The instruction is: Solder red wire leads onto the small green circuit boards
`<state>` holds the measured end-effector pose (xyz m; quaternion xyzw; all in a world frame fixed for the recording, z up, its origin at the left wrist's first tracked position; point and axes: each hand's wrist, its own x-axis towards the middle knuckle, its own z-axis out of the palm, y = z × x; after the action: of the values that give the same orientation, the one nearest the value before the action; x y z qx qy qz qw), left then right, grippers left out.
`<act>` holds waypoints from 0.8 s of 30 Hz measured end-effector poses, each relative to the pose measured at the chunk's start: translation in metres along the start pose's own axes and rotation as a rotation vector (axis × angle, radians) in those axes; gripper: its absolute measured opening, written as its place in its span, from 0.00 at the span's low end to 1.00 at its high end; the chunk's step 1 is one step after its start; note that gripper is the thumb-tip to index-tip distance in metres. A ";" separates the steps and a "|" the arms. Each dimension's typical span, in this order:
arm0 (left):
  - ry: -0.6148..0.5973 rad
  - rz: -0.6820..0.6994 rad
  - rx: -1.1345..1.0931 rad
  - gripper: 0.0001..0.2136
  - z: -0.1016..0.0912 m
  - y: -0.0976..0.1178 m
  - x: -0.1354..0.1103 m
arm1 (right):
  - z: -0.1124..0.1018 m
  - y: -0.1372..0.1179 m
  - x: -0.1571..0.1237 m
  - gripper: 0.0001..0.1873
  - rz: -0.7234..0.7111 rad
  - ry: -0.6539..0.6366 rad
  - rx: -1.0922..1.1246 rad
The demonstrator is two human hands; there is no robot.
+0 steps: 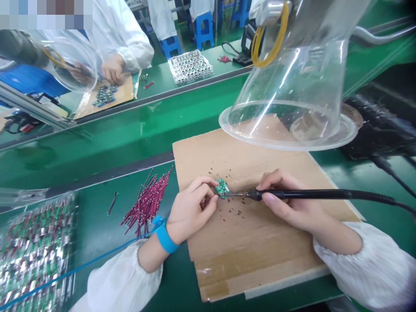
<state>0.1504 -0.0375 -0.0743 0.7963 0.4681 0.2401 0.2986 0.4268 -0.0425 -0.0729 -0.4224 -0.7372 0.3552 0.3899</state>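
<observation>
A small green circuit board (222, 187) lies on the brown cardboard sheet (260, 260). My left hand (196, 206), with a blue strap on its wrist, is closed at the board's left side; one fingertip touches the board's edge. Whether the thumb and other fingers pinch a wire there is too small to tell. In my right hand (289, 199) is a black soldering iron (305, 194), held level, its metal tip at the board's lower right edge. Dark specks dot the cardboard around the board.
Dark red wires (149, 201) lie in a pile left of the cardboard. A tray of boards (35, 251) sits at the far left. A clear extraction hood (289, 99) hangs over the cardboard's far edge. Across the divider, a co-worker's hand (113, 69) works near several boards.
</observation>
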 end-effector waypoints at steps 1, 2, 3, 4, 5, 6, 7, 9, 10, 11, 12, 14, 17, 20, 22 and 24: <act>-0.001 -0.001 0.001 0.07 0.000 0.000 0.000 | 0.000 0.000 0.000 0.04 0.000 0.005 -0.003; -0.001 0.000 0.003 0.07 0.000 0.000 0.000 | 0.000 -0.001 0.000 0.04 -0.002 0.010 -0.007; -0.002 0.001 0.005 0.07 0.000 0.000 -0.001 | 0.001 -0.001 0.001 0.03 -0.002 0.015 -0.011; -0.003 0.001 0.007 0.07 -0.001 0.000 -0.001 | 0.001 -0.001 0.001 0.03 -0.001 0.019 -0.014; -0.003 0.002 0.010 0.07 -0.001 0.000 -0.001 | 0.001 -0.002 0.002 0.03 0.000 0.020 -0.017; -0.004 0.002 0.012 0.07 -0.001 0.000 -0.001 | 0.001 -0.002 0.003 0.03 0.001 0.020 -0.022; -0.005 0.002 0.013 0.07 -0.001 0.000 -0.001 | 0.001 -0.003 0.003 0.03 0.003 0.020 -0.027; -0.005 0.003 0.015 0.07 0.000 -0.001 -0.002 | 0.001 -0.004 0.004 0.03 0.009 0.025 -0.043; -0.005 0.005 0.016 0.07 0.000 -0.001 -0.001 | 0.001 -0.005 0.004 0.03 0.010 0.030 -0.051; -0.005 0.006 0.015 0.07 0.000 -0.001 -0.001 | 0.001 -0.005 0.004 0.03 0.012 0.034 -0.058; -0.004 0.007 0.014 0.06 0.000 -0.001 -0.001 | 0.001 -0.005 0.004 0.03 0.012 0.036 -0.063; -0.003 0.007 0.011 0.06 0.000 -0.001 0.000 | 0.000 -0.005 0.004 0.03 0.007 0.037 -0.065; -0.005 0.004 0.009 0.07 0.000 0.000 0.000 | 0.000 -0.005 0.003 0.03 -0.002 0.053 -0.056; -0.008 0.000 0.008 0.07 0.000 0.000 -0.001 | 0.001 -0.005 0.003 0.03 0.000 0.076 -0.044; -0.008 -0.001 0.010 0.06 0.000 0.000 -0.001 | 0.001 -0.004 0.003 0.03 0.005 0.079 -0.038; -0.007 0.001 0.012 0.06 0.000 0.000 -0.001 | 0.002 -0.004 0.003 0.03 0.011 0.077 -0.032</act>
<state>0.1496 -0.0378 -0.0744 0.7990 0.4684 0.2346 0.2952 0.4230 -0.0417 -0.0692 -0.4459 -0.7248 0.3290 0.4094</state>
